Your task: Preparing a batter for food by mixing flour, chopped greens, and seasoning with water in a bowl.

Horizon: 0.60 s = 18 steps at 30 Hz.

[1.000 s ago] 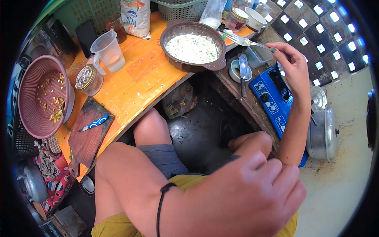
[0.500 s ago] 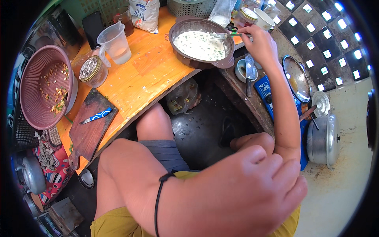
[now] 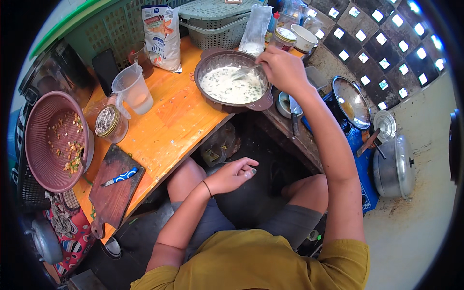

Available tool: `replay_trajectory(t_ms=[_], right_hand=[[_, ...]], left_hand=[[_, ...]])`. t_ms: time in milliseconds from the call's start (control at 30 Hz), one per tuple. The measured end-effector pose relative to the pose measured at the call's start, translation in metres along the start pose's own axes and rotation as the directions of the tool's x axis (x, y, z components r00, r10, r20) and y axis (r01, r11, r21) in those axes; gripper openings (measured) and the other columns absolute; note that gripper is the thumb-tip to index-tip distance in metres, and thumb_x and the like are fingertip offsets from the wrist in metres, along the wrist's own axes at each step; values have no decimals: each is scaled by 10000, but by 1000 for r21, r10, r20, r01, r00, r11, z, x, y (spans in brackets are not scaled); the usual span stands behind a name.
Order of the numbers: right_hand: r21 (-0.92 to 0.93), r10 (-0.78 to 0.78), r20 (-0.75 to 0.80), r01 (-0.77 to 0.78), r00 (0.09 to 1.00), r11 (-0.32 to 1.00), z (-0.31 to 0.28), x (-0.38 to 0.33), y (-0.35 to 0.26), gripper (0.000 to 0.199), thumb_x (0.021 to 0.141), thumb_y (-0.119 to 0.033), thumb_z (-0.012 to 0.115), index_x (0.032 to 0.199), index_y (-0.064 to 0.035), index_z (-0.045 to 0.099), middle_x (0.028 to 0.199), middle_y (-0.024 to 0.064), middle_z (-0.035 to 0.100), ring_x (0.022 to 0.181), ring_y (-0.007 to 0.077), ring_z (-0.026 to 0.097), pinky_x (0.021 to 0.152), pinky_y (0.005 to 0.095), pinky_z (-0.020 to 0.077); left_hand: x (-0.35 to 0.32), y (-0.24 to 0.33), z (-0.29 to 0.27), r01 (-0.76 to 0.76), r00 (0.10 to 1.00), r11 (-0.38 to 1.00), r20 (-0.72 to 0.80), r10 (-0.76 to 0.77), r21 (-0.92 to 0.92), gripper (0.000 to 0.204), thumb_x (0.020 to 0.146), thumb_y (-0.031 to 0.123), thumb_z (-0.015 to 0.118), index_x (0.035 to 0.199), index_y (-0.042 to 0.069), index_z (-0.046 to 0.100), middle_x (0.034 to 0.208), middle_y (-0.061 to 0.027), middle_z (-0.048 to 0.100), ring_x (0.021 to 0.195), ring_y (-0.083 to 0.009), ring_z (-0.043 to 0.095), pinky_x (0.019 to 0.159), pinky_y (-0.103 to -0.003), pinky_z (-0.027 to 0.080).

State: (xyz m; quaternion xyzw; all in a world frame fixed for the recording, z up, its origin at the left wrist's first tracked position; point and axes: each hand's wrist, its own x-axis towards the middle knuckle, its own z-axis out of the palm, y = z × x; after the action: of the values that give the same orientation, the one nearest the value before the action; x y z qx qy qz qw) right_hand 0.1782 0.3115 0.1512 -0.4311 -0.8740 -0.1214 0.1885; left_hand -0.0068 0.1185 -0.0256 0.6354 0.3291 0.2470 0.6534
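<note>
My right hand is closed around the handle of a fork-like metal utensil, whose end dips into a white batter with green bits. The batter fills part of a brown two-handled pot at the table's far right corner. My left hand, with a dark band at the wrist, hovers above my lap, fingers loosely bent and apart, holding nothing.
On the orange table stand a measuring jug, a jar, a flour bag and a cutting board with a blue-handled knife. A pink basket sits left. At right are a cleaver and a lidded pan.
My left hand has dropped from close in front of the camera to above my lap. The utensil has moved deeper into the batter, my right hand still holding it. The view has shifted slightly.
</note>
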Motion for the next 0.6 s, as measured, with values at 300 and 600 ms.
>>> replay_trajectory(t_ms=[300, 600], right_hand=[[234, -31, 132, 0, 991, 972, 11, -4, -24, 164, 841, -148, 616, 926, -118, 753, 982, 120, 713, 923, 315, 690, 800, 441, 548], [146, 88, 141, -109, 986, 983, 6, 1, 4, 155, 842, -153, 611, 882, -126, 759, 935, 117, 697, 908, 323, 683, 785, 452, 541]], left_hand=[[58, -106, -9, 157, 921, 967, -383, -70, 202, 375, 959, 170, 663, 1297, 36, 573, 1040, -88, 653, 908, -159, 656, 846, -307, 540], [62, -115, -1, 131, 889, 965, -457, -13, 226, 375, 939, 193, 678, 1268, 41, 580, 1093, -152, 671, 935, -233, 686, 867, -360, 555]])
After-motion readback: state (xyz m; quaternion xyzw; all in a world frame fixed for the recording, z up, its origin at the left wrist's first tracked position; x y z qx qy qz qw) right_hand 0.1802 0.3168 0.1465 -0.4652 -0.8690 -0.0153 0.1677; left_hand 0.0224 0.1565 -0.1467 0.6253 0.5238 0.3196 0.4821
